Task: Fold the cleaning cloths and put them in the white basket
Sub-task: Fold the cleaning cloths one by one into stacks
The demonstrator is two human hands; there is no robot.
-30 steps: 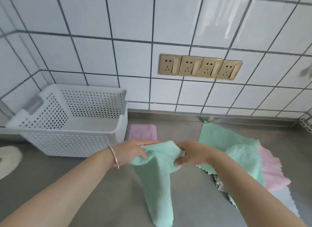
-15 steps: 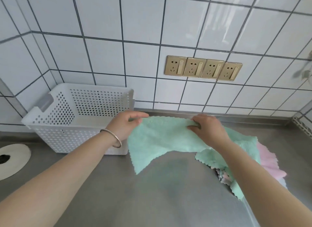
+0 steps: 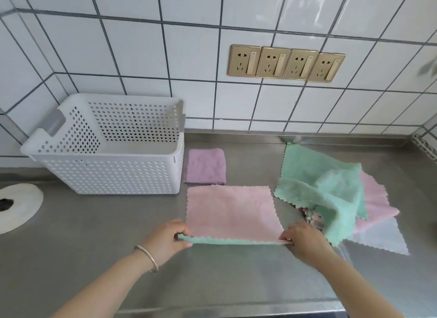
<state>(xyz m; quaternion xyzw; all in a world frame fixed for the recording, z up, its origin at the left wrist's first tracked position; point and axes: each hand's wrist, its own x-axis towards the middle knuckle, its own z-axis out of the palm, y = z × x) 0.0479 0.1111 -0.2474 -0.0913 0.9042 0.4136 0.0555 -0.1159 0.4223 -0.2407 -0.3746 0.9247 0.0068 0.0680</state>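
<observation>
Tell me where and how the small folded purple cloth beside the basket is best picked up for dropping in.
Probably by its near edge. The folded purple cloth lies flat on the steel counter, with the white basket close on its left. Coming from the front or right avoids the basket wall. Pinch all layers together so the fold holds. Both hands, left hand and right hand, currently hold the spread cloth.

Both bare arms reach forward from the bottom, low and near each other. The left hand (image 3: 169,238) is closed, with the thumb on top and fingers curled under in a pinch. The right hand (image 3: 305,240) pinches too, fingertips pointing left. A thin bangle (image 3: 147,258) sits on the left wrist.
</observation>
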